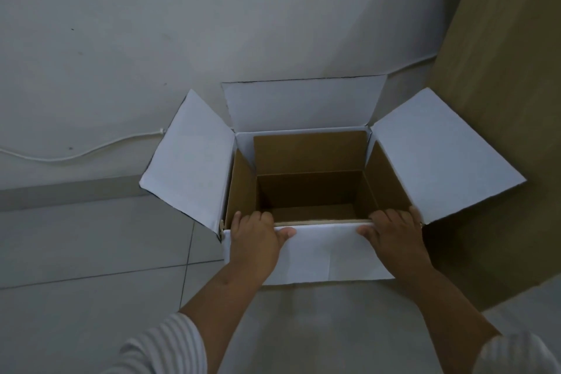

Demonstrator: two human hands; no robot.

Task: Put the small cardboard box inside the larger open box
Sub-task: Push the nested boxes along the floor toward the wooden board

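Both hands rest on the near rim of an open cardboard box standing on a pale tiled floor. The left hand lies palm down at the rim's left end, its fingers close together and curled over the edge into the opening, the thumb stretched rightward flat along the near flap. The right hand mirrors it at the right end: fingers side by side and hooked over the rim, thumb pointing left on the same flap. Whether either hand grips the edge or only presses on it cannot be told.

The box is rectangular, its four flaps folded outward with smooth, matte white faces, the near one showing faint creases between the two thumbs. Beyond the fingertips the inside walls are plain brown corrugated board, dropping to a shadowed bottom. A second set of brown walls seems to sit lower inside, but whether that is the small box cannot be told.

Right of the right hand a large brown cardboard panel stands against the grey wall. Left of the left hand a thin white cable curves along the wall's foot. Striped sleeves cover the upper arms.
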